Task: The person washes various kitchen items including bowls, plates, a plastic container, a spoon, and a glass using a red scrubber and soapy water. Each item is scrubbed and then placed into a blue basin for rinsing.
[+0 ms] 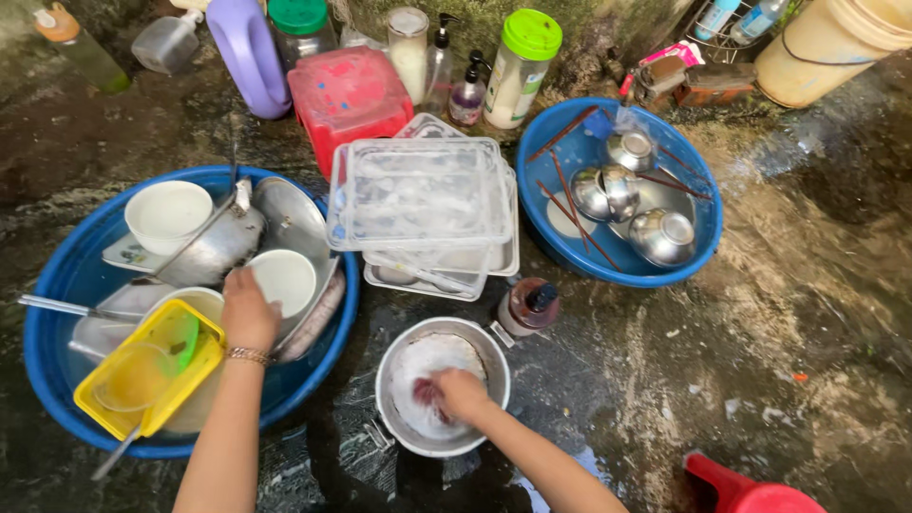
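My right hand point(462, 393) is down inside a small metal pot point(494, 361) of white suds, closed on a dark red scrubbing sponge point(425, 391). My left hand point(249, 312) reaches into a big blue basin point(57, 285) at the left and grips the rim of a white bowl point(285, 277). That basin also holds a second white bowl point(168, 213), metal lids and pans, a ladle, and a yellow plastic container point(142, 375) with a green piece inside. A gold bracelet is on my left wrist.
Clear plastic trays point(418, 195) are stacked in the middle. A second blue basin point(703, 237) at right holds steel bowls and chopsticks. A brown bottle point(527, 306) stands by the pot. A red stool point(347, 95), jars, soap bottles, a purple jug and a beige bucket point(822, 43) line the wall. The ground is wet.
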